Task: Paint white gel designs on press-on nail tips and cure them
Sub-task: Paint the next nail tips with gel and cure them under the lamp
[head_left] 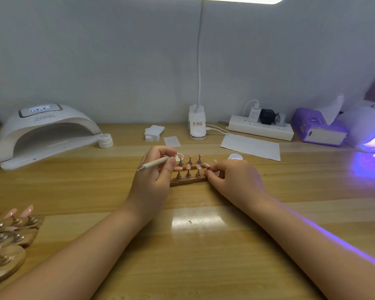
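Brush (pixel 155 163) — pinched in left hand (pixel 154 182) fingers.

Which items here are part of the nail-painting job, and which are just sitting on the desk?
In use: left hand holding gel brush; right hand at the nail tip stand; open gel pot; white curing lamp.

Lying about: tissue box; power strip; paper sheet; desk lamp.

A glossy, smooth finish is shown by the light wooden bench (pixel 195 245). The pink nail tips (pixel 178 168) are shiny and carried on small metal stands (pixel 188 174) set in a brown wooden holder (pixel 188 180). A matt white paper sheet (pixel 250 147) is laid flat.
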Demonstrator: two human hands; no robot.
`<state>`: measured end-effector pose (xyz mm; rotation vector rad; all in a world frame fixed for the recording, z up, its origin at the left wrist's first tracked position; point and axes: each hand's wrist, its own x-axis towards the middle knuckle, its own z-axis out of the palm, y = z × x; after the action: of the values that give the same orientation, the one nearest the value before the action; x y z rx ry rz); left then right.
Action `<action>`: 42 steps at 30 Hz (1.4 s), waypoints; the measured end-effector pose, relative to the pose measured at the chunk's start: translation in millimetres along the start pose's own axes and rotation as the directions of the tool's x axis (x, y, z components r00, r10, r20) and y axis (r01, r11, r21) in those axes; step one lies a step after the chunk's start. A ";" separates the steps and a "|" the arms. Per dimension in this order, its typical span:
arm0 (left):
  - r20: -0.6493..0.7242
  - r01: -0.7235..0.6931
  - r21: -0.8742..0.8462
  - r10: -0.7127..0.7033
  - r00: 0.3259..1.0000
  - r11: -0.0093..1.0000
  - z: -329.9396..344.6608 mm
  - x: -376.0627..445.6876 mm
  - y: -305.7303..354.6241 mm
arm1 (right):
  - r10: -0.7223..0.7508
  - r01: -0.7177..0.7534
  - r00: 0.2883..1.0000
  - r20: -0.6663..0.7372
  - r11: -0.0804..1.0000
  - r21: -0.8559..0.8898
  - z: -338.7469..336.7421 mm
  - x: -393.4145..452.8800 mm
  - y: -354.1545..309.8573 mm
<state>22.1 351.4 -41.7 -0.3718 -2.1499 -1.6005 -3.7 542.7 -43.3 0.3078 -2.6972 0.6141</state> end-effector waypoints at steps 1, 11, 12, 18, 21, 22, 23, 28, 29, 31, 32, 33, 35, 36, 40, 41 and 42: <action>0.001 -0.001 -0.001 0.001 1.000 1.000 0.1 0.2 -0.1 | -0.010 0.010 1.000 0.005 1.000 -0.012 -1.0 -0.5 -0.2; 0.035 -0.005 0.004 0.005 0.999 1.000 -1.3 -0.2 0.3 | -0.131 0.127 0.991 -0.006 0.974 -0.187 -4.1 -7.5 -9.5; 0.044 -0.011 0.013 0.010 0.999 1.000 -1.4 -0.5 0.4 | -0.137 0.135 0.991 0.006 0.969 -0.206 -3.3 -7.5 -9.9; 0.061 0.001 -0.011 -0.001 0.998 1.000 -1.8 -1.2 -0.2 | -0.144 0.151 0.988 0.049 0.956 -0.252 -1.7 -5.5 -10.1; 0.084 -0.019 -0.005 0.019 0.996 1.000 -1.2 -1.3 0.3 | -0.121 0.129 0.992 0.048 0.961 -0.245 -1.8 -5.2 -10.1; 0.091 -0.027 -0.003 0.027 0.995 1.000 -0.9 -1.4 0.2 | -0.115 0.125 0.992 0.054 0.962 -0.244 -1.5 -5.1 -10.0; 0.095 -0.032 -0.005 0.032 0.995 0.999 -0.7 -1.3 0.0 | -0.114 0.126 0.992 0.061 0.962 -0.243 -1.0 -5.1 -10.0; 0.092 -0.031 -0.004 0.032 0.995 1.000 -1.2 -1.2 -2.9 | -0.134 0.149 0.987 0.084 0.965 -0.217 -1.1 -3.6 -8.5; 0.089 -0.033 -0.004 0.033 0.996 0.999 -1.3 -1.2 -3.4 | -0.136 0.151 0.987 0.087 0.968 -0.199 -1.5 -2.8 -8.0; 0.084 -0.029 -0.012 0.030 0.996 1.000 -1.3 -1.3 -3.8 | -0.146 0.160 0.985 0.097 0.973 -0.164 -2.4 -1.8 -7.8; 0.082 -0.022 -0.024 0.024 0.996 0.999 -1.2 -1.3 -3.7 | -0.156 0.169 0.983 0.098 0.974 -0.152 -2.7 -2.0 -7.8; 0.081 -0.015 -0.037 0.018 0.997 0.999 -1.1 -1.0 -3.3 | -0.170 0.182 0.981 0.092 0.972 -0.147 -2.9 -2.6 -7.7; 0.081 -0.010 -0.050 0.014 0.997 0.999 -0.9 -0.6 -2.6 | -0.199 0.208 0.978 0.068 0.966 -0.156 -2.5 -4.1 -7.3; 0.082 -0.013 -0.048 0.017 0.996 0.999 -0.7 -0.8 -2.5 | -0.206 0.214 0.977 0.060 0.963 -0.162 -2.4 -5.0 -7.0; 0.052 -0.085 0.028 0.084 0.995 0.996 -0.2 -0.7 -2.0 | -0.183 0.183 0.983 0.008 0.982 -0.055 -2.8 -7.4 -7.1; 0.038 -0.094 0.030 0.093 0.995 0.995 0.0 -0.6 -0.6 | -0.167 0.167 0.986 -0.012 0.986 -0.006 -2.9 -7.5 -7.9; 0.024 -0.094 0.015 0.094 0.995 0.995 0.1 -0.5 1.1 | -0.147 0.149 0.989 -0.030 0.988 0.050 -2.9 -7.6 -8.6</action>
<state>23.1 351.9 -41.1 -0.4815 -2.1278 -1.5337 6.5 537.5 -40.5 0.5053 -2.6078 0.6402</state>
